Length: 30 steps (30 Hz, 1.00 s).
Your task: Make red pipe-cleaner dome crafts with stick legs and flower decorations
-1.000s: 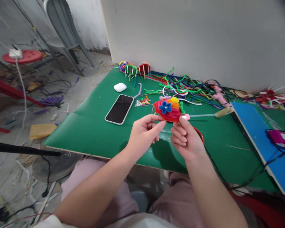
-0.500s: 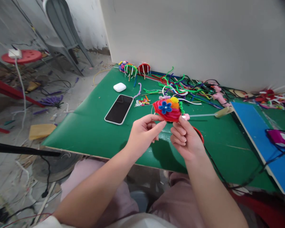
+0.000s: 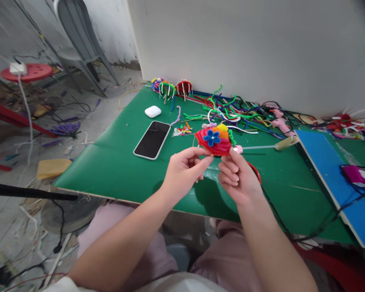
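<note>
Above the green table (image 3: 109, 162) I hold a small red and orange pipe-cleaner craft piece (image 3: 215, 148) up in both hands. A blue flower (image 3: 212, 138) with a pale bead at its centre is on its front. Yellow, pink and green fuzzy bits show along its top. My left hand (image 3: 185, 166) pinches the lower left edge between thumb and fingers. The lower right edge is gripped by my right hand (image 3: 235, 174), its other fingers curled in. The back of the piece is hidden.
A phone (image 3: 152, 140), a white earphone case (image 3: 153, 111) and small coloured sticks (image 3: 182, 129) lie to the left. Tangled pipe cleaners (image 3: 228, 109) and a pink glue gun (image 3: 281, 123) are behind. A blue board (image 3: 331, 174) lies at right. Similar craft pieces (image 3: 167, 89) stand far left.
</note>
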### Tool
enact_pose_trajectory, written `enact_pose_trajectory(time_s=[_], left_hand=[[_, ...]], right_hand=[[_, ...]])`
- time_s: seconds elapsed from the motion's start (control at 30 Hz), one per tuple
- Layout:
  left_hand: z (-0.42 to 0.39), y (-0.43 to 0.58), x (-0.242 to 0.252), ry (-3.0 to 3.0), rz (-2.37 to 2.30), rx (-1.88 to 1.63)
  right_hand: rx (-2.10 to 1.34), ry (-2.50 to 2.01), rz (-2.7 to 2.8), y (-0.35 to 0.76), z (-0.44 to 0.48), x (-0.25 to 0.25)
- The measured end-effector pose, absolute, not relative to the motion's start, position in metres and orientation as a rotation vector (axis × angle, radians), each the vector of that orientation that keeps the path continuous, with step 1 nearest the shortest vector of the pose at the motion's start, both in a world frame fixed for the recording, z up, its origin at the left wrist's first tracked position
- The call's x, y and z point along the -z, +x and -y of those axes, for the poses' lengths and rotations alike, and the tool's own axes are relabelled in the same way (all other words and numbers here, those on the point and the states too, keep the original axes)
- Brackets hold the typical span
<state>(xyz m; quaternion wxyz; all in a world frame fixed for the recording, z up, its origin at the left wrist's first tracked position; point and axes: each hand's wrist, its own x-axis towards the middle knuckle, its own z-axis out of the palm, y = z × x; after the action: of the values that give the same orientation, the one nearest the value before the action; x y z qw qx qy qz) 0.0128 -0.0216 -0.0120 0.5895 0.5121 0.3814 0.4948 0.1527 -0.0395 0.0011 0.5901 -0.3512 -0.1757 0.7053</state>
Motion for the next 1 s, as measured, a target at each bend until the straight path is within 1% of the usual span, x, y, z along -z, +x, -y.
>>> enact_pose_trajectory(time_s=[0.67,1.0], left_hand=[[0.0215,0.0146,0.0163,1.229,-0.94,-1.188],[0.0213,0.0167,0.0184,1.172,-0.944,-1.144]], right_hand=[[-1.506,-0.897,0.412,0.1454,0.0397,-0.002],[-1.628,-0.79,0.305,0.1488,0.0401,-0.0019]])
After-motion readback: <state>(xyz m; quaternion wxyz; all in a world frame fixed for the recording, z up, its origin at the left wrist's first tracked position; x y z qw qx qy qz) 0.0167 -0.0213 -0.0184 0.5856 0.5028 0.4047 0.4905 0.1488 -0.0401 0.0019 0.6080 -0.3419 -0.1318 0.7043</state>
